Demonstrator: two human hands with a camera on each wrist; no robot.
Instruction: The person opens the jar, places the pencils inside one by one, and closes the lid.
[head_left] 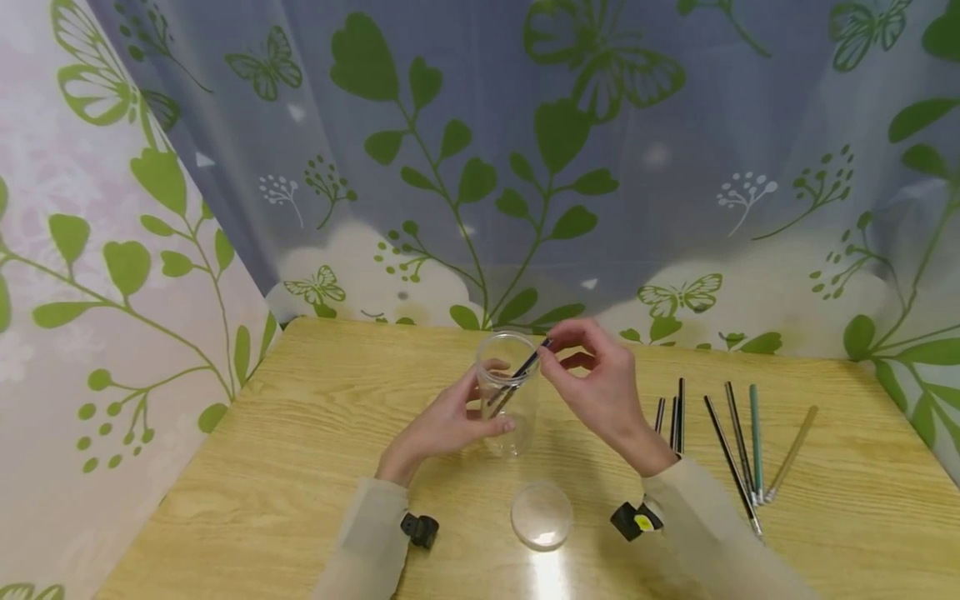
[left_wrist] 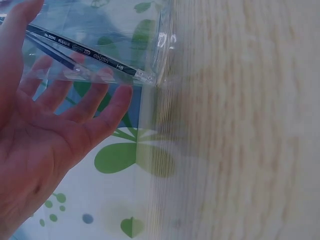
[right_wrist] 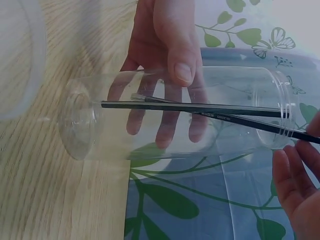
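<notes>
1. Fingers (head_left: 583, 332) of the right hand (head_left: 603, 387) pinched one end of a slim black pencil (right_wrist: 265, 128), which slanted through the mouth of a clear plastic cylindrical jar (head_left: 517, 440).
2. Inside the jar, a second dark pencil (right_wrist: 150, 106) leaned close by.
3. The left hand (head_left: 453, 421) gripped the jar between thumb and fingers.
4. A round clear lid (head_left: 542, 517) rested on the pale wood-grain surface (head_left: 262, 467); more pencils (head_left: 755, 433), black, green and tan, lay rightward.

White glare on the tabletop (head_left: 550, 577), wrist views dimmer and hazy
</notes>
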